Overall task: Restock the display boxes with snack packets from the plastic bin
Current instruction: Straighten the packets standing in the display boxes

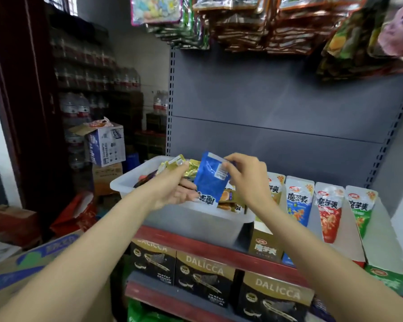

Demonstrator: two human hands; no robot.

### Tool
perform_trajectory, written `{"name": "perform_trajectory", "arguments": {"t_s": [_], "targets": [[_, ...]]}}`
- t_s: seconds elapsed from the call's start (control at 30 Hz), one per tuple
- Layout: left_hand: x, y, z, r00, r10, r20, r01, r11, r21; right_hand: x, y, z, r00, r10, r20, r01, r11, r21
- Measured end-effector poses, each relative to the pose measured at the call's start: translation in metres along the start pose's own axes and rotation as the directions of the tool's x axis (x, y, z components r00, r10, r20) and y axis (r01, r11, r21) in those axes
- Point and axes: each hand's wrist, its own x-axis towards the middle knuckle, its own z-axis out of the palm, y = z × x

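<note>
Your right hand [242, 175] pinched the blue packet [209, 180] above the plastic bin [126, 182]; your left hand [172, 184] gripped gold packets [179, 162] (best sorted by colour before boxing).

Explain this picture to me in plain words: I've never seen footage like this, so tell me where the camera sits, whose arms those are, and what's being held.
There is no machine here. The one picture comes from a wide-angle camera worn on a person's head, looking forward and down, so the two bare arms reaching in from the bottom are the wearer's own.

A clear plastic bin of snack packets stands on a shop shelf. The left hand grips a bunch of gold packets above the bin. The right hand pinches the top of a blue packet, held upside down between the hands.

To the right of the bin stand display boxes holding upright packets in gold, blue, red and green. Black wafer boxes sit on the shelf below, and more packets hang overhead.
</note>
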Motion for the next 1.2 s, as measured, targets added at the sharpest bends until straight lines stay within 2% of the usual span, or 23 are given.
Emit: {"name": "perform_trajectory", "arguments": {"t_s": [0.07, 0.13, 0.2, 0.23, 0.33, 0.47, 0.6, 0.73, 0.83, 0.93, 1.0, 1.1, 1.2], "targets": [[0.001, 0.004, 0.012, 0.991, -0.039, 0.128, 0.060, 0.984, -0.166, -0.002, 0.002, -0.007, 0.997, -0.072, 0.011, 0.072, 0.997, -0.007], [0.005, 0.008, 0.022, 0.976, -0.008, 0.217, 0.084, 0.936, -0.343, -0.007, 0.004, -0.016, 0.986, -0.155, 0.059, 0.155, 0.988, 0.013], [0.009, 0.011, 0.032, 0.972, 0.045, 0.231, 0.070, 0.883, -0.463, -0.013, 0.008, -0.025, 0.969, -0.214, 0.127, 0.206, 0.976, 0.072], [0.011, 0.012, 0.038, 0.976, 0.070, 0.205, 0.035, 0.883, -0.468, -0.016, 0.010, -0.030, 0.962, -0.217, 0.167, 0.203, 0.974, 0.098], [0.014, 0.013, 0.053, 0.985, 0.143, 0.094, -0.093, 0.908, -0.408, -0.022, 0.019, -0.041, 0.958, -0.126, 0.257, 0.086, 0.983, 0.164], [0.016, 0.011, 0.074, 0.956, 0.274, 0.102, -0.237, 0.931, -0.278, -0.018, 0.043, -0.054, 0.977, 0.102, 0.189, -0.130, 0.981, 0.144], [0.017, 0.008, 0.102, 0.947, 0.292, 0.133, -0.269, 0.949, -0.166, -0.021, 0.063, -0.068, 0.938, 0.229, 0.261, -0.315, 0.878, 0.361], [0.022, 0.010, 0.133, 0.905, 0.385, 0.181, -0.391, 0.920, 0.000, -0.026, 0.084, -0.090, 0.958, 0.242, 0.155, -0.284, 0.884, 0.372], [0.027, 0.017, 0.158, 0.861, 0.466, 0.202, -0.492, 0.864, 0.103, -0.025, 0.101, -0.110, 0.960, 0.270, 0.078, -0.280, 0.897, 0.341], [0.037, 0.025, 0.183, 0.822, 0.546, 0.160, -0.569, 0.780, 0.261, -0.024, 0.119, -0.123, 0.956, 0.295, 0.005, -0.282, 0.908, 0.309], [0.043, 0.029, 0.198, 0.804, 0.575, 0.151, -0.589, 0.734, 0.339, -0.024, 0.131, -0.126, 0.940, 0.340, -0.034, -0.314, 0.898, 0.309], [0.050, 0.031, 0.214, 0.808, 0.562, 0.176, -0.584, 0.727, 0.360, -0.024, 0.149, -0.124, 0.892, 0.446, -0.072, -0.398, 0.851, 0.343], [0.058, 0.031, 0.222, 0.802, 0.563, 0.197, -0.589, 0.696, 0.410, -0.021, 0.163, -0.122, 0.876, 0.475, -0.081, -0.444, 0.860, 0.251]]}}
